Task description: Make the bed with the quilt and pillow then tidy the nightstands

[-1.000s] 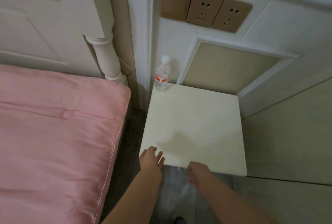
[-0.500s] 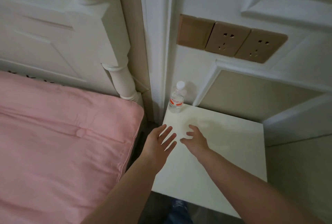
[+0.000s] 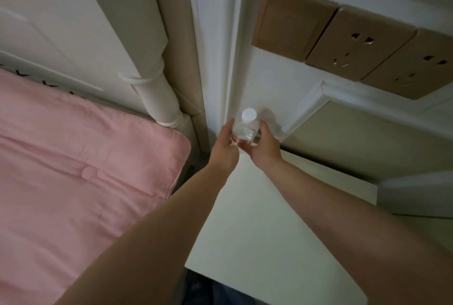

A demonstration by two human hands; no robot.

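Note:
A small clear water bottle (image 3: 245, 128) with a white cap and a red label stands at the far left corner of the white nightstand (image 3: 264, 226). My left hand (image 3: 224, 150) holds its left side and my right hand (image 3: 263, 148) holds its right side, fingers curled round it. The lower part of the bottle is hidden behind my fingers. The pink quilt (image 3: 73, 177) lies spread over the bed at the left.
The white headboard with a turned post (image 3: 157, 94) stands behind the quilt. A narrow dark gap separates bed and nightstand. Brown wall sockets (image 3: 355, 42) sit above the nightstand on the panelled wall.
Both hands moved forward across the nightstand from its front edge to the back corner and closed round the bottle. The view came closer to the wall.

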